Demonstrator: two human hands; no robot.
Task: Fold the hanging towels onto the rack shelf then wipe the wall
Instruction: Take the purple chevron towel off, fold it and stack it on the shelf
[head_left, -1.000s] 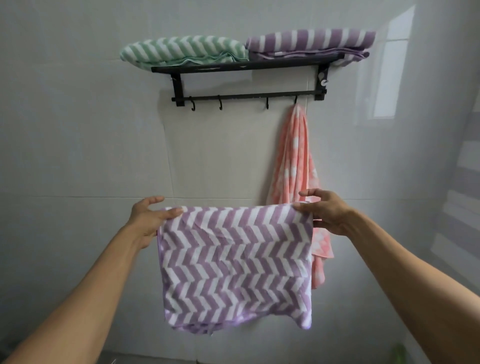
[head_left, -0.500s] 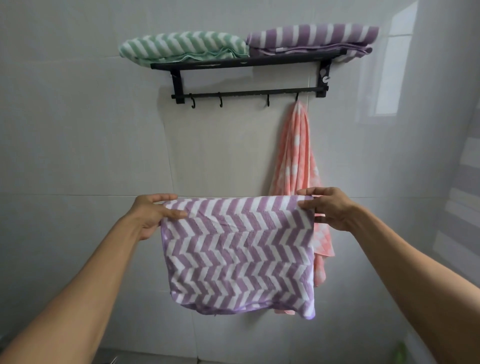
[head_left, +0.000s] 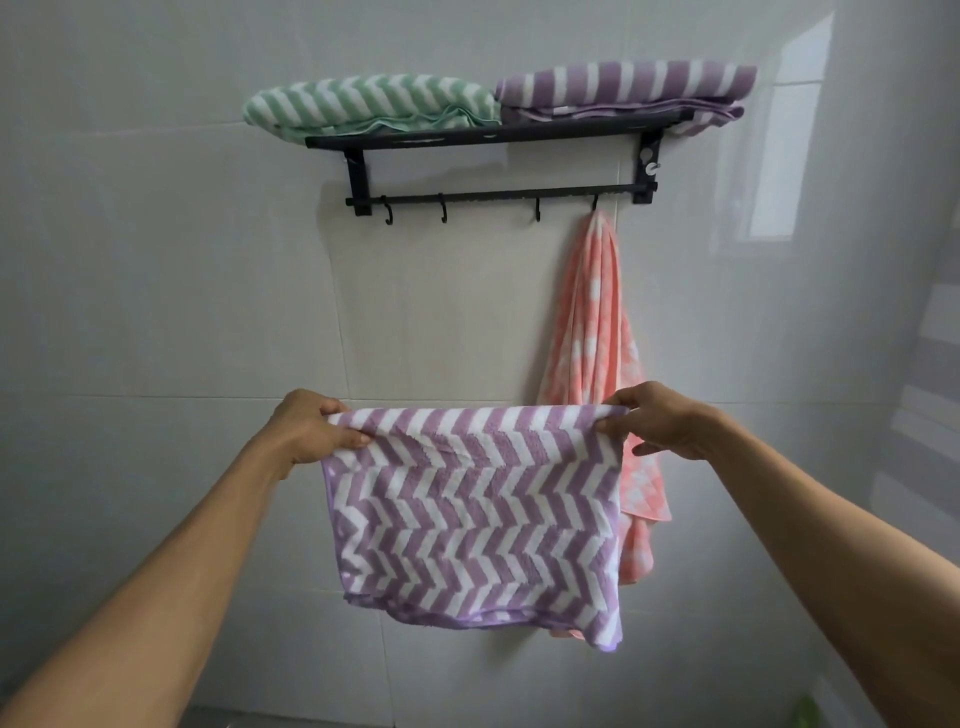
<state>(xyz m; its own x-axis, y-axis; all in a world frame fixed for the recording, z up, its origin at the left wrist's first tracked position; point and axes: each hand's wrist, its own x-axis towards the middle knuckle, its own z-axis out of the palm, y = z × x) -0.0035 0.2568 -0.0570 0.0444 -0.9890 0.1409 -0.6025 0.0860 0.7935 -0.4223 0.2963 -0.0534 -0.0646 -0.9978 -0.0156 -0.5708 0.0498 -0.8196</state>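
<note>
Head view: both hands (head_left: 660, 423) pinch a fluffy purple zigzag towel (head_left: 475, 519) folded rectangular.

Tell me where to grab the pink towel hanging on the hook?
Take the pink towel near its bunched top, just under the hook. It is narrow there, so one grip goes round it. Come from the front and lift up off the hook.

Four towels—two folded (head_left: 371, 106) (head_left: 623, 85), one hanging (head_left: 597, 332), one held (head_left: 475, 514)—four hooks (head_left: 387, 214) (head_left: 443, 212) (head_left: 538, 210) (head_left: 595, 202), one rack (head_left: 493, 135), two hands (head_left: 311, 434) (head_left: 657, 421).
</note>
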